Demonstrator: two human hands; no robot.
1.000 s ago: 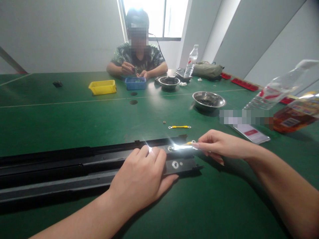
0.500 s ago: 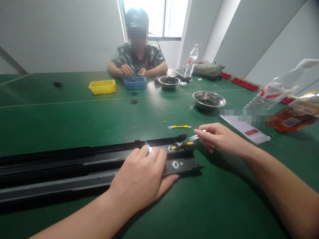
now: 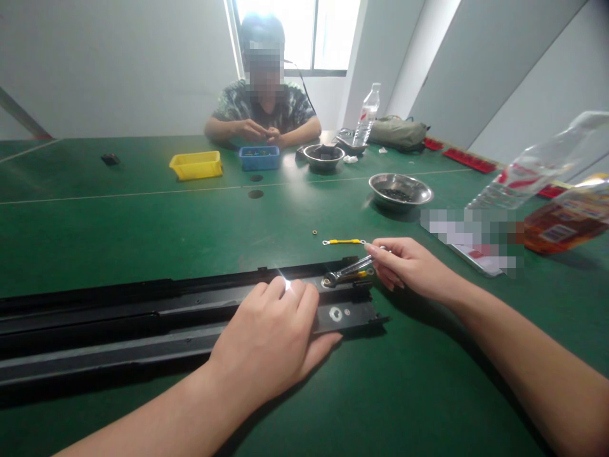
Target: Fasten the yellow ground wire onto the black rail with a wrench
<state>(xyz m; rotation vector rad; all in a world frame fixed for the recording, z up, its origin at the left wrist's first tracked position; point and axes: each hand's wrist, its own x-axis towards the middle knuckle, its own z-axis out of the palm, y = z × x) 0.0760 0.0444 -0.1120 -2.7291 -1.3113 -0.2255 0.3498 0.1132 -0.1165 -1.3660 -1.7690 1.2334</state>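
Two long black metal rails (image 3: 200,336) lie side by side, their ends toward the middle. My left hand (image 3: 271,324) is closed over them near those ends, thumb along the near side. A silver wrench (image 3: 349,269) is pinched in my right hand (image 3: 402,263); its ring end sits over the fastener spot on the far rail. Beneath the wrench, part of a yellow wire (image 3: 364,273) shows at the rail end. Another yellow wire (image 3: 345,241) with ring lugs lies on the table just beyond, beside a small brass nut (image 3: 314,232). A bare round spot with a hole (image 3: 335,314) shows on the near rail.
A metal bowl (image 3: 400,192) of small dark parts, a phone (image 3: 469,247) and bottles (image 3: 566,216) stand to the right. Across the green table (image 3: 143,235), a person (image 3: 264,108) sits behind a blue bin (image 3: 259,158) and a yellow bin (image 3: 196,166).
My right hand and the wrench have shifted slightly left, bringing the ring end onto the fastener spot. My left hand stays put. The person opposite has brought both hands together above the blue bin.
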